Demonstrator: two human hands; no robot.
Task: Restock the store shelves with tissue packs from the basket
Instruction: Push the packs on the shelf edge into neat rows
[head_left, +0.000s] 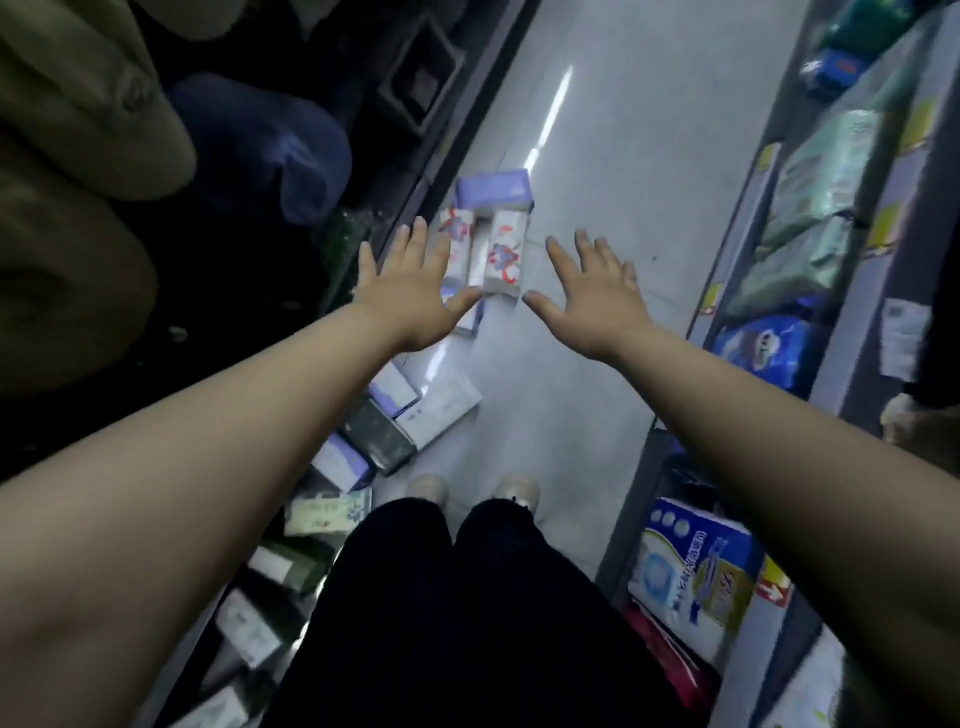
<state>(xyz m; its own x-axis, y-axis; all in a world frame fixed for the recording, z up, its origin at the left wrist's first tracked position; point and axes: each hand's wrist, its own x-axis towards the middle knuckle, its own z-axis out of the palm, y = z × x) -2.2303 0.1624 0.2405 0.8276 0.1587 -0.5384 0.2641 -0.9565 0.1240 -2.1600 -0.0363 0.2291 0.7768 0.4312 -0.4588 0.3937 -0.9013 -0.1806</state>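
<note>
- In the aisle between two shelf units, a person stands on the grey floor (597, 171) with both bare arms stretched forward and down.
- The left hand (415, 296) is palm down, its fingers straight and spread wide, holding nothing. In this view it overlaps the near left corner of the patterned tissue packs (501, 254).
- The right hand (592, 296) is spread just as wide and holds nothing. It hangs over bare floor just right of those packs.
- The patterned tissue packs, white with red and blue print, stand together near the floor's left edge. A purple pack (493, 189) touches their far side.
- A loose row of packs (415, 410), white-and-purple and dark green, lies along the floor's left edge at the foot of the left shelf (415, 67). It runs back past the pale shoes (519, 491), and some packs jut into the walkway.
- The left shelf is dark and holds bulky olive and blue bundles (270, 150).
- The right shelf (847, 364) carries green-wrapped packs (815, 192), a blue bag (763, 348) and a blue-and-white pack (696, 566) low down. Yellow price tags (885, 226) sit on its edges.
</note>
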